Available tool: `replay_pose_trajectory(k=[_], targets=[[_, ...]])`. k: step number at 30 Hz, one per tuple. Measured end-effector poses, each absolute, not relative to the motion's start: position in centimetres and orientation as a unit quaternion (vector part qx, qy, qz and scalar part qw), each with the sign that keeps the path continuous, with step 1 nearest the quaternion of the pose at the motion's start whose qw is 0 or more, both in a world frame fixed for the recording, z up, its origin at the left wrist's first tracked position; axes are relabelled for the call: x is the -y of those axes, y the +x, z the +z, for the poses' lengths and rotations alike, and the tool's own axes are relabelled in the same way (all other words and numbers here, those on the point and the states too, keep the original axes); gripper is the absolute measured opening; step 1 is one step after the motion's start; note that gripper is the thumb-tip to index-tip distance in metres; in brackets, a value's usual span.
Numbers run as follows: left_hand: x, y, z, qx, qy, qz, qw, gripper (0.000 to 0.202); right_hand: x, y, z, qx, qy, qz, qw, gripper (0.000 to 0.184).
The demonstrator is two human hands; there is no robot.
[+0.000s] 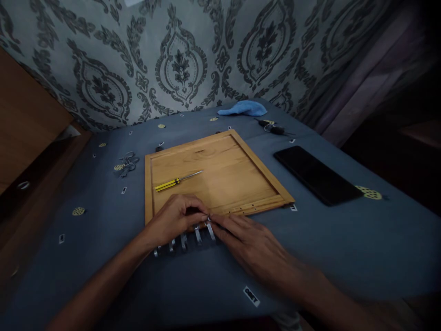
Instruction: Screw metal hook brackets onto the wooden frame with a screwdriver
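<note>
A wooden board with a raised frame (220,165) lies on the grey-blue cloth. Along its near edge hangs a row of several metal hooks (198,236), their curved ends toward me. My left hand (177,212) reaches over that edge, thumb and forefinger pinched at the top of the rightmost hook (211,231); what lies between the fingertips is too small to make out. From the other side, my right hand (246,234) presses its fingertips against the same hook. A yellow-and-black screwdriver (167,185) rests on the board, its tip pointing right. Small dark holes dot the near rail.
A black phone (317,174) lies right of the board. Behind it are a dark corded item (272,127) and a blue cloth (244,108). Loose metal hooks (128,164) sit to the left. A patterned wall (179,59) closes off the back.
</note>
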State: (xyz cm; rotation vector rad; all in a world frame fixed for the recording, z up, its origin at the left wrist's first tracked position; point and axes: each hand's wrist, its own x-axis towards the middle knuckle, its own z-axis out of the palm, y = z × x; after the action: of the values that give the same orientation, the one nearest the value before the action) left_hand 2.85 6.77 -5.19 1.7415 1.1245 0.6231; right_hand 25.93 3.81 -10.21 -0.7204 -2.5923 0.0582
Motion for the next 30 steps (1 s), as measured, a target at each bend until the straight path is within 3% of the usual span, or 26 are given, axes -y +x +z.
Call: replay_pose_trajectory(k=[11,19,30], targets=[[-6.74,2.83,-5.68,-0.462,0.702,0.260,0.476,0.010,-4.00,25.86,-10.06,0.940,-0.251,0.039,0.229,0.048],[-6.71,2.82,-5.53,-0.468,0.702,0.254,0.473,0.008,-4.26,25.34,-9.15,0.941,-0.244,0.045,0.231,0.037],[-6.83,2.76,-5.30,-0.462,0.714,0.241,0.468,0.012,-4.33,25.31,-9.43,0.940,-0.240,0.037,0.241,0.041]])
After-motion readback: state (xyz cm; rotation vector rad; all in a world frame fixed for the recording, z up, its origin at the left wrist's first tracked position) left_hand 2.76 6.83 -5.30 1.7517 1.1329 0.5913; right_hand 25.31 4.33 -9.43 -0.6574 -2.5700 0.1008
